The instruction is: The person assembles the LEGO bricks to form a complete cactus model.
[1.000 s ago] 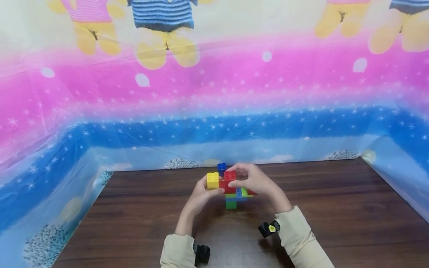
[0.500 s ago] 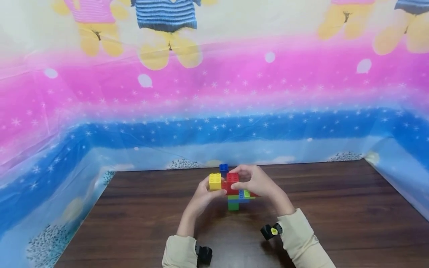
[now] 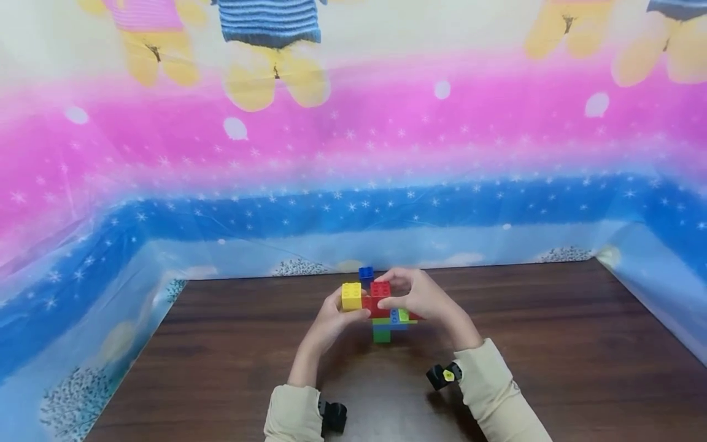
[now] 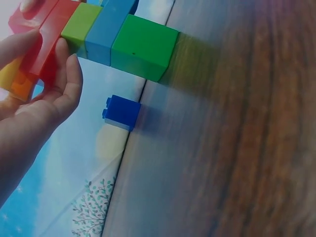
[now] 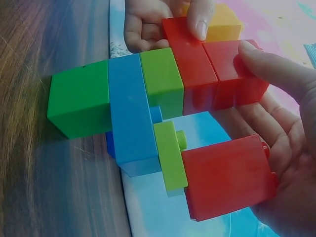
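Both hands hold one model of toy building bricks. From the bottom up it has a green brick (image 5: 79, 98), a blue brick (image 5: 131, 113), a lime brick (image 5: 162, 81) and a long red brick (image 5: 190, 59). My left hand (image 3: 329, 319) grips the long red brick, its thumb on the near side, beside a yellow brick (image 3: 351, 296) at the left end. My right hand (image 3: 424, 299) pinches the top red brick (image 3: 380, 289) between thumb and fingers. Out to the right, a thin lime brick (image 5: 170, 155) and another red brick (image 5: 227, 177) sit below the right palm.
A dark blue brick (image 4: 123, 111) stands alone on the brown wooden table (image 3: 232, 368), behind the model near the back edge. A patterned cloth (image 3: 309, 209) hangs behind and along the sides. Black cameras (image 3: 334, 418) are strapped at both wrists.
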`<state>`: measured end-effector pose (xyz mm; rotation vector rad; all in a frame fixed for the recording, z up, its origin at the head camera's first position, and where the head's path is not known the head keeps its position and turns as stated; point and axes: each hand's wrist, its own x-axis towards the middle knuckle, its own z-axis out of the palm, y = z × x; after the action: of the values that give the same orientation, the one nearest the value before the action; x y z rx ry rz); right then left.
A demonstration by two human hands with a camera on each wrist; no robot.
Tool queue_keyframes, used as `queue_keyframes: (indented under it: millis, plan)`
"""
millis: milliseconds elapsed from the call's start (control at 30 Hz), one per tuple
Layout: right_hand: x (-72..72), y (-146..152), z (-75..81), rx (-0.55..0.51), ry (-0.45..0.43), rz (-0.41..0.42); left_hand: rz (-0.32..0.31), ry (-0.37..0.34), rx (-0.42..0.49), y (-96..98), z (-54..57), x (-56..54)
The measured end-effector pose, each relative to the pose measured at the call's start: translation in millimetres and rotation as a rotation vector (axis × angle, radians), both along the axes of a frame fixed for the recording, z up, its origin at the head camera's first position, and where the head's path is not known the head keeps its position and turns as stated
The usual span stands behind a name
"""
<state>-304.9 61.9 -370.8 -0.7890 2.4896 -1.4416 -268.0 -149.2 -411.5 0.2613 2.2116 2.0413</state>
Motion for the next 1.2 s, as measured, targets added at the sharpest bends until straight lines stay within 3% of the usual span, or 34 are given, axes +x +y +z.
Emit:
queue_keyframes:
  millis: [433,933,1200]
  plan:
    - [-1.4,4.5,-2.3,0.001,-0.015,0.01,-0.023,0.002,-0.063,-3.6,2.3,-0.8]
    - [-4.3,-0.7,-1.8,-0.019,-0.005,0.04,-0.006,0.007,-0.062,-9.1,4.3,-0.4]
    - [-5.8,-0.1,-3.2,0.001,0.006,0.03,-0.032,0.014,-0.061,-8.5,5.2,-0.5]
